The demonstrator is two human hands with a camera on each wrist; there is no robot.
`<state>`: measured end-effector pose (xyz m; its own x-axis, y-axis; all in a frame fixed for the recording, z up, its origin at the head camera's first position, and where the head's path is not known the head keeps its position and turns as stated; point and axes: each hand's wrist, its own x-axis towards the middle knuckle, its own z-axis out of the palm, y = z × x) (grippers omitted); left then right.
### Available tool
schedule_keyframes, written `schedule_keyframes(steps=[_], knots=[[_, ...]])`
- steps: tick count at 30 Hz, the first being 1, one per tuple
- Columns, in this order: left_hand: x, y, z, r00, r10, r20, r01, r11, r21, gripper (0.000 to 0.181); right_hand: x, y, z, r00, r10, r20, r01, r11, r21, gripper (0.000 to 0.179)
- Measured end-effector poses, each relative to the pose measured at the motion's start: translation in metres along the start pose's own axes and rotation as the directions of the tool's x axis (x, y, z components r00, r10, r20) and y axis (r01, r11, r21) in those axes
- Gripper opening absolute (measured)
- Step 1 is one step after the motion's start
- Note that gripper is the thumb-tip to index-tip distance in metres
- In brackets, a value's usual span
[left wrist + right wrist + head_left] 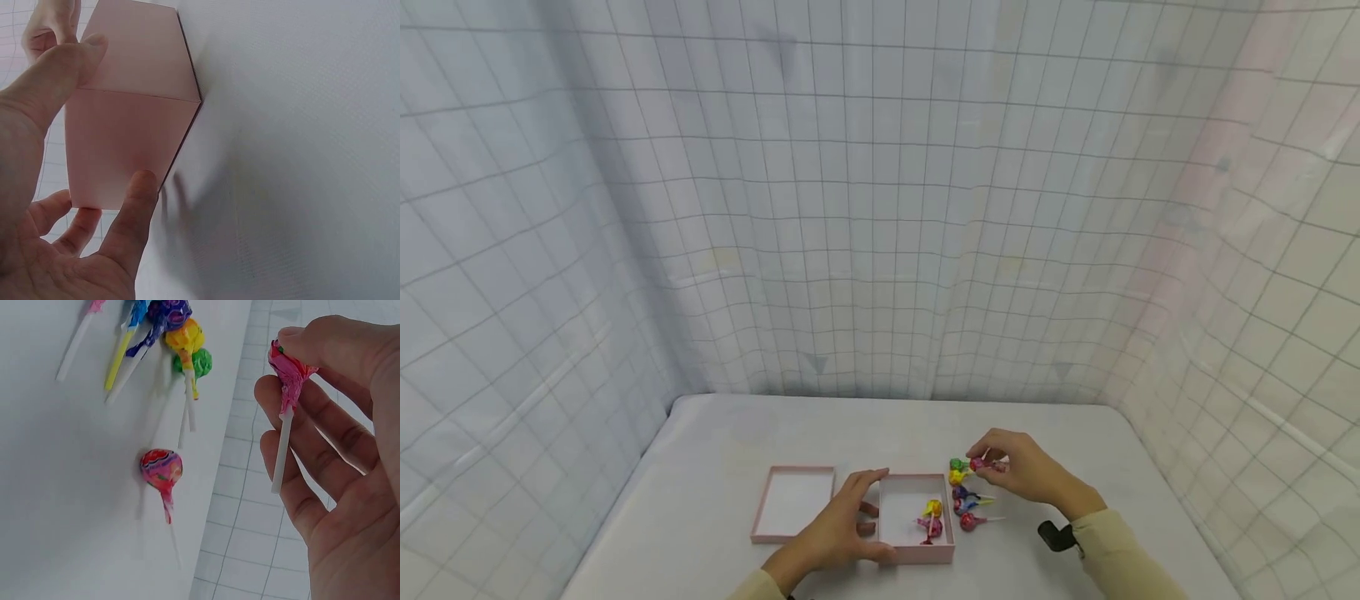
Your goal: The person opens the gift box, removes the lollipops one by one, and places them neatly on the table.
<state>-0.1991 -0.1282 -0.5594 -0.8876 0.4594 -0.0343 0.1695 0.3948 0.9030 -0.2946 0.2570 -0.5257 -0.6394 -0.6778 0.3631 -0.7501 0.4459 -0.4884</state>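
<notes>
Pinching a pink-and-red lollipop (292,378) by its wrapped head, the person's right grip (1018,468) is closed at thumb and finger, its other fingers loosely bent and the white stick hanging free. The left grip (838,523) spans the left end of a pink box (925,554), thumb on the front wall and fingers at the side and back, spread just to the box's width. Inside, towards the right, lie a yellow lollipop (933,507) and a pink lollipop (933,527). Just right of the box, lollipops line the white-covered counter (715,450): green (195,362), yellow (185,336), purple (170,314), blue with a yellow stick (135,315), and red (967,522). Another pink-and-red one (161,467) lies near the green. To the box's left sits a shallow pink-edged lid (793,500), inside up. A black device (1056,536) shows at the right sleeve (1120,558).
</notes>
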Motion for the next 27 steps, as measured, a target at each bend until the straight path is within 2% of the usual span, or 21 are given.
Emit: schedule_keyframes(steps=[3,12,22,27], knots=[[-0.001,0.0,0.0,1.0,0.0,0.001,0.0,1.0,-0.004,0.12,-0.006,0.006,-0.002,1.0,0.023,-0.018,-0.024,1.0,-0.008,0.029],[0.0,0.0,-0.002,1.0,-0.008,0.0,0.008,1.0,0.003,0.12,-0.026,0.023,-0.007,0.985,0.171,0.0,-0.171,0.985,-0.032,0.022],[-0.001,0.001,-0.001,1.0,-0.015,0.002,0.015,1.0,0.01,0.119,-0.036,0.037,-0.005,0.971,0.234,0.048,-0.235,0.972,0.001,0.024],[-0.002,0.002,-0.002,1.0,-0.004,0.003,0.004,1.0,0.006,0.119,-0.035,0.042,0.001,0.969,0.241,0.05,-0.242,0.97,0.004,0.025]])
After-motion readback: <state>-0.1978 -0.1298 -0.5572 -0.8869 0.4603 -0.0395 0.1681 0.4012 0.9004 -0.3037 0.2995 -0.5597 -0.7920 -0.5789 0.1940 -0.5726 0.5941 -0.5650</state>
